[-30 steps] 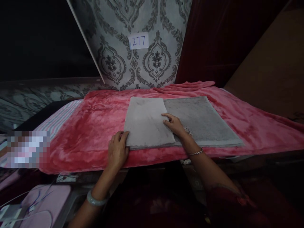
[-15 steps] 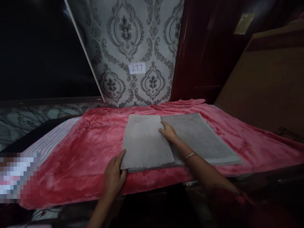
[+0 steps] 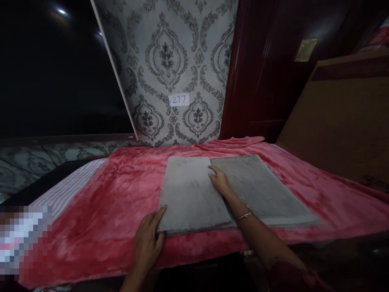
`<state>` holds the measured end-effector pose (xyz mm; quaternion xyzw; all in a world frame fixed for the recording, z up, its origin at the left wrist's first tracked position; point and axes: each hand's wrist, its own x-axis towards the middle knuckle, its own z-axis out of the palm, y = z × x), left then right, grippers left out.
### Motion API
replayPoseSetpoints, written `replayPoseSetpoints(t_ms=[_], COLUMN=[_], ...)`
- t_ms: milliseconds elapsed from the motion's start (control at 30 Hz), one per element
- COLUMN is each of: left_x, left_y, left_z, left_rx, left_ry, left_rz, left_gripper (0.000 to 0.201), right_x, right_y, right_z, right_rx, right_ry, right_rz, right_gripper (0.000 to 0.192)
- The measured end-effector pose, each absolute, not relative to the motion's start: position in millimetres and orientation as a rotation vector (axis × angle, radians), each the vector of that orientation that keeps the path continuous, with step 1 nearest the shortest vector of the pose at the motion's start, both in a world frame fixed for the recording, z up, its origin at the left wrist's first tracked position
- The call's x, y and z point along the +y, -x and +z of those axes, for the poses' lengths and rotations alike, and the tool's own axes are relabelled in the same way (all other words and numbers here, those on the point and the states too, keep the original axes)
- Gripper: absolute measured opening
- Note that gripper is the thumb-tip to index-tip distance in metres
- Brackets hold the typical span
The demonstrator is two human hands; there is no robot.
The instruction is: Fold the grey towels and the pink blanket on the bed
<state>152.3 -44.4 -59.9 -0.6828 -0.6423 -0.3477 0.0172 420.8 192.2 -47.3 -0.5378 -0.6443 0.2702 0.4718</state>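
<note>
Centrally, a grey mat lies flat on the red blanket, partly folded: a lighter flap covers its left half, while the darker grey right half is bare. The left hand rests at the near left corner of the folded flap, fingers loosely extended and lying on the blanket, with the fingertips touching the mat's edge (whether anything is pinched there cannot be told). The right hand lies palm down on the mat near its middle, right at the flap's right edge, fingers together and pressing flat, gripping nothing; a thin bracelet circles that wrist. Just beyond the mat, at the far side, the blanket bunches against a patterned grey wall bearing a small paper label marked 277. To the right stands a dark red panel, and farther right a brown board. Striped fabric shows at the blanket's left.
</note>
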Motion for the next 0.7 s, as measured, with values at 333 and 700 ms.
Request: replayPoseSetpoints(t_ms=[333, 700], left_x=[-42.0, -44.6], left_y=[-149.7, -153.2], left_z=[-67.7, -61.4], left_rx=[-1.906, -1.918], left_ry=[2.101, 2.114], left_rz=[-1.064, -1.050], left_gripper=[0.059, 0.058], right_x=[195.2, 141.4], right_y=[-421.3, -438.1], right_z=[-40.3, -27.0], right_rx=[-1.650, -1.942], right_ry=[1.452, 1.649], right_rz=[0.601, 0.561], right_gripper=[0.051, 0.070])
